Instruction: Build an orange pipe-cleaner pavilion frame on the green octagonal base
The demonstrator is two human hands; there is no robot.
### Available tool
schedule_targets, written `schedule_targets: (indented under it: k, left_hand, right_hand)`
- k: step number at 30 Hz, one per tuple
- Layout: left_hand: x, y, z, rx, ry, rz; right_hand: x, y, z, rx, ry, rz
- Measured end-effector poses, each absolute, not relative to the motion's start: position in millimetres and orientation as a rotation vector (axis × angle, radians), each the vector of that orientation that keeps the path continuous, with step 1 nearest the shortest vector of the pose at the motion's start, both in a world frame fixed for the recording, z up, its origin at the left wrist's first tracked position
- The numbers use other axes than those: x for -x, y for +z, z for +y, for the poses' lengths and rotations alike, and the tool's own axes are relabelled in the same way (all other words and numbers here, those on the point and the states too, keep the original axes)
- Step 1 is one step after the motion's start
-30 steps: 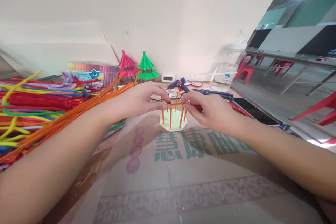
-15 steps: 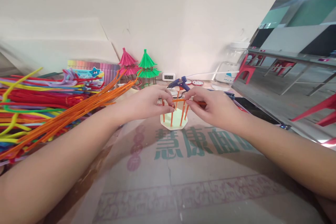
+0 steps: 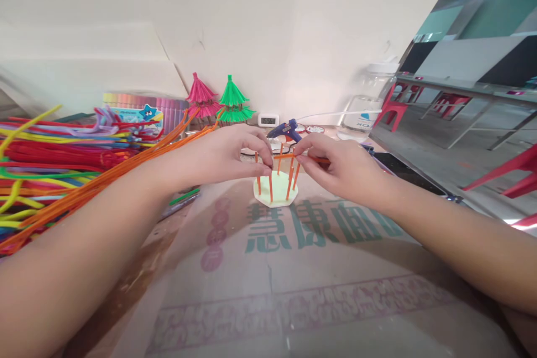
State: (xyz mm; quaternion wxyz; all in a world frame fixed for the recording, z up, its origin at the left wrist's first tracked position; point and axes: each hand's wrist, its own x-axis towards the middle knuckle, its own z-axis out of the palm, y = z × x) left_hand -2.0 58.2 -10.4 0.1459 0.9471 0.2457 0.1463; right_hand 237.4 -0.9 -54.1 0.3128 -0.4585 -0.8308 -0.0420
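A pale yellow-green octagonal base [image 3: 279, 193] rests on the printed sheet, with several orange posts [image 3: 290, 183] upright around its edge. My left hand [image 3: 247, 152] pinches the top of a front post [image 3: 271, 187] between thumb and fingers. Above the base's right side, my right hand [image 3: 325, 165] is closed on an orange stick [image 3: 283, 156]. This stick lies roughly level across the post tops, its left end near my left fingertips. Whether it touches the posts is unclear.
Colourful pipe cleaners [image 3: 62, 162] are piled at the left, before marker pens [image 3: 172, 114]. Behind the base are pink [image 3: 202, 95] and green [image 3: 233, 100] roofed models, a small clock [image 3: 268, 120] and a blue glue gun [image 3: 285, 130]. A clear jar [image 3: 364, 103] stands back right.
The view has shifted slightly, so the whole scene sits a little further left and higher. Both hands keep nearly the same pose around the posts and the level orange stick.
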Motion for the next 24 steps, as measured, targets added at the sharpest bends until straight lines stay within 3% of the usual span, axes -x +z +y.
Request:
schedule_targets:
  k: [14, 20, 24]
  left_hand:
    - [1, -13, 59, -2.861, 0.406, 0.707]
    - [-2, -13, 40, -2.758, 0.513, 1.157]
    - [3, -32, 27, -2.729, 0.353, 1.228]
  right_hand:
    - [-251, -49, 15, 1.368, -0.162, -2.074]
    - [-267, -81, 53, 1.487, -0.114, -2.139]
    - [-267, -112, 64, 1.267, -0.388, -2.317]
